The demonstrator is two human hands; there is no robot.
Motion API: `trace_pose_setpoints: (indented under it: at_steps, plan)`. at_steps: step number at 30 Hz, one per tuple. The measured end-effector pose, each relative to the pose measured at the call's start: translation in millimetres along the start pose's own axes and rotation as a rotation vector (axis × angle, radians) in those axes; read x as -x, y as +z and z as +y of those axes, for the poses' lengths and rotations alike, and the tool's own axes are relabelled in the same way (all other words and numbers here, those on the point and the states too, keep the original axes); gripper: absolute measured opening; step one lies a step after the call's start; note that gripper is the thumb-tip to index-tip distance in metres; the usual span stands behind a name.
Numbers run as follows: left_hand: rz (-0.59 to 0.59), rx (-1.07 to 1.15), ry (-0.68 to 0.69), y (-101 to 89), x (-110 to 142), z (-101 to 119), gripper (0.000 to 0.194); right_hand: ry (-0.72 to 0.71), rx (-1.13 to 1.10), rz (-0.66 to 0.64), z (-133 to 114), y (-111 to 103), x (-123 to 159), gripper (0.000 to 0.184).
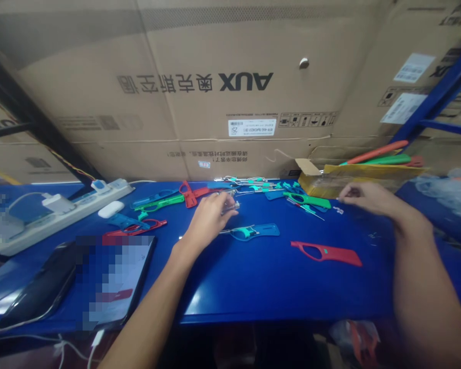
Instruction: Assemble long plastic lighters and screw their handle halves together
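Note:
My left hand is closed in a pinch over the middle of the table, with a small clear, shiny piece between thumb and fingers. Just below it lies a blue lighter-shaped half shell with a teal trigger and a metal rod. My right hand is held in a pinch in front of the cardboard box; whatever is at its fingertips is too small to make out. Close to those fingertips are small clear pieces on the table. A red half shell lies nearer to me, between both arms.
Behind my hands lie green shells and several rods with teal parts. An open cardboard box holds red and green shells. At left are a power strip, a white earbud case, a tablet and a black case.

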State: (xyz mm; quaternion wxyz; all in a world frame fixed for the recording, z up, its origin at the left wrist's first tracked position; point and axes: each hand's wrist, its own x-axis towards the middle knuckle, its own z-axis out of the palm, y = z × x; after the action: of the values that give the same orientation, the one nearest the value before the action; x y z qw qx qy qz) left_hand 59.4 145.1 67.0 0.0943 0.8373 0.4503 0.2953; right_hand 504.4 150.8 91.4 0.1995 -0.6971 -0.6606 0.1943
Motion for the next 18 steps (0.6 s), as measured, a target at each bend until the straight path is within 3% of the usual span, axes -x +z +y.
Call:
trace_pose_setpoints:
  at_steps: [4,7,9,13,18]
  plan:
    - [-0.025,0.143,0.04,2.7,1.0,2.4,0.017,-0.278,0.048,0.078,-54.7,29.5,4.1,0.015]
    - [-0.067,0.141,0.091,3.0,2.2,5.9,0.011,-0.485,-0.098,0.131,-102.5,59.1,15.1,0.033]
    - [-0.094,0.121,0.149,2.7,3.2,9.7,0.01,-0.562,-0.166,0.148,-127.9,77.2,23.5,0.026]
    - [-0.132,0.134,0.182,4.1,5.7,18.6,0.016,-0.467,-0.405,0.009,-153.0,103.8,35.4,0.025]
    - [-0.169,0.087,0.09,9.0,6.7,24.9,0.019,-0.378,-0.522,-0.053,-153.5,116.5,36.4,0.027]
